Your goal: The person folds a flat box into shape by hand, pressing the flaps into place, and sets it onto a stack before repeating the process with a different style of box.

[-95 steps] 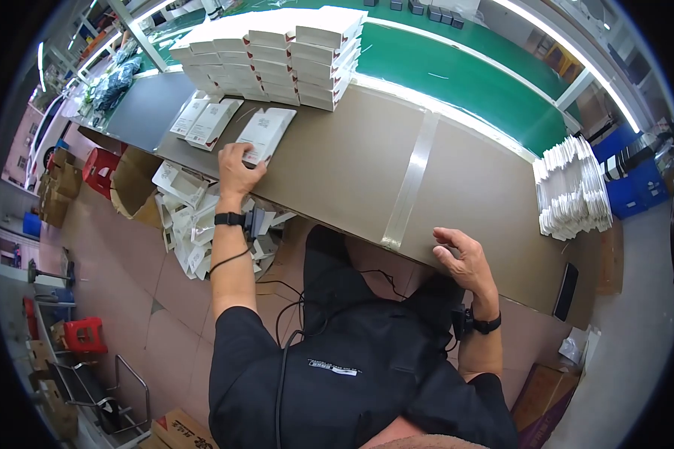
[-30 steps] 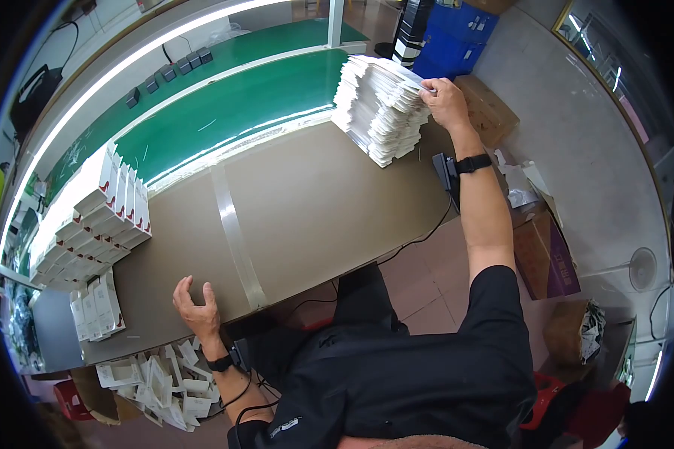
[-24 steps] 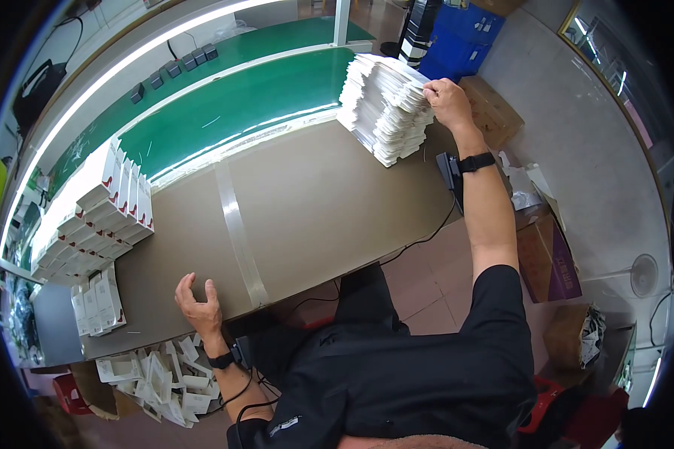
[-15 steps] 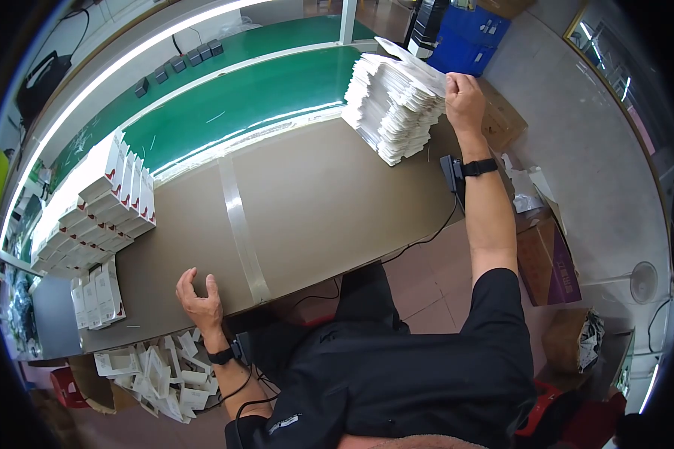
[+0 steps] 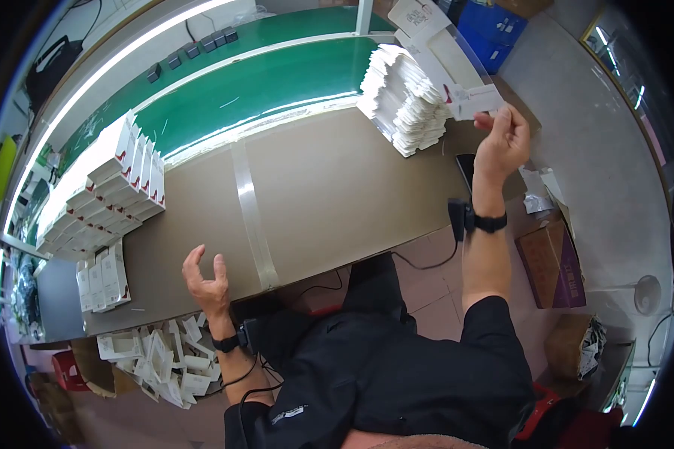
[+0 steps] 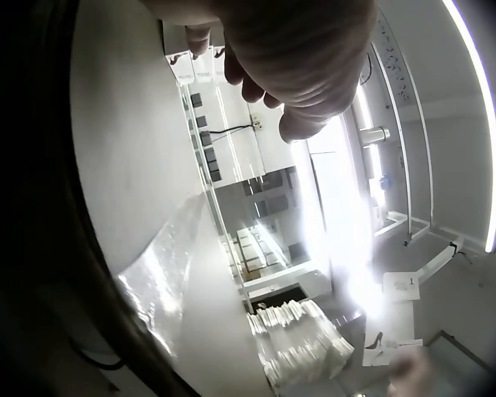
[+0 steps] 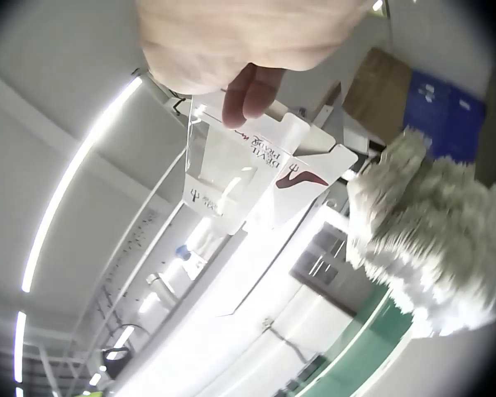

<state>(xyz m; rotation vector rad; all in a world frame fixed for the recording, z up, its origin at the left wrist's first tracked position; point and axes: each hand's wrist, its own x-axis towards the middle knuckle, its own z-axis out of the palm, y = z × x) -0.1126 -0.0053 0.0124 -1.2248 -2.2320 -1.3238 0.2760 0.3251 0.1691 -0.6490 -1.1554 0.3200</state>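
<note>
The right hand (image 5: 502, 144) pinches the lower edge of a flat white carton (image 5: 457, 63) with a window and a red shoe print, held up beside a tall stack of flat white cartons (image 5: 404, 101). In the right wrist view the fingers (image 7: 252, 95) grip that carton (image 7: 273, 169), with the stack (image 7: 434, 231) at the right. The left hand (image 5: 208, 284) hovers above the table's front edge with fingers spread and nothing in them; in the left wrist view this hand (image 6: 289, 58) shows at the top.
Folded white boxes (image 5: 101, 194) stand piled on the table's left, with several more (image 5: 103, 277) lying before them. Loose white pieces (image 5: 157, 367) fill a carton below the edge. A phone (image 5: 466, 170) lies on the table's right end; a cardboard box (image 5: 550, 262) stands on the floor.
The right hand has pulled one flat carton off the top of the stack and moved it right and toward the body. The left hand stays raised and empty. The head view has shifted slightly.
</note>
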